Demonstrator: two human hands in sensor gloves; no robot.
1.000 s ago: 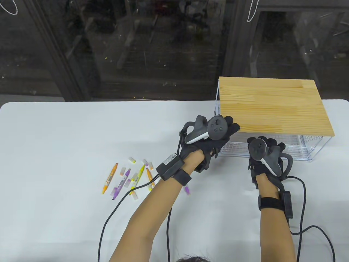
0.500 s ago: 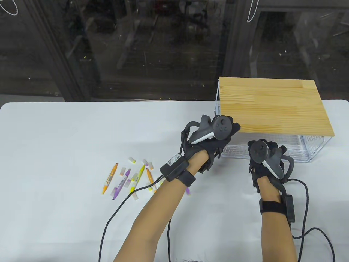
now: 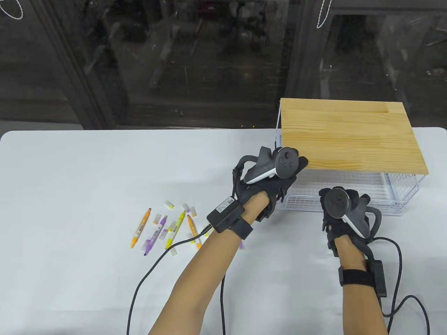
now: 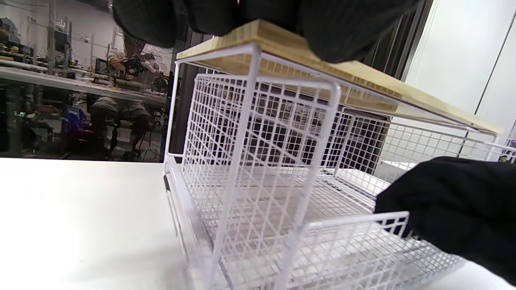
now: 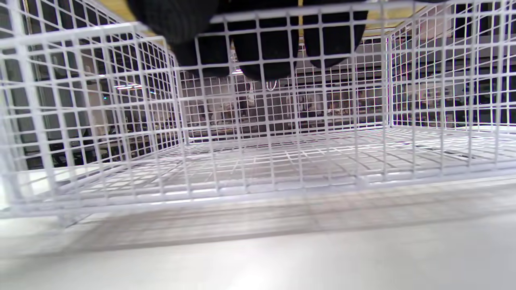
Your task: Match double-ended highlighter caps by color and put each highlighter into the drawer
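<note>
1. The right hand (image 3: pixel 340 213) hooks its fingers (image 5: pixel 262 48) over the top wire of the wire drawer (image 3: pixel 349 200)'s front wall, grasping it; the fingertips show through the mesh in the right wrist view.
2. The left hand (image 3: pixel 270 174) rests on the near left corner of the wooden top (image 3: pixel 349 134). Its tracker hides the fingers from above, and the wrist view cuts them off, so I cannot tell its grasp.
3. The highlighters (image 3: pixel 164 228) and loose caps (image 3: pixel 169 204) lie scattered at 9 o'clock from the drawer, well apart from it. The left forearm covers some of them.
4. The drawer sits partly out from under the top, toward 6 o'clock.
</note>
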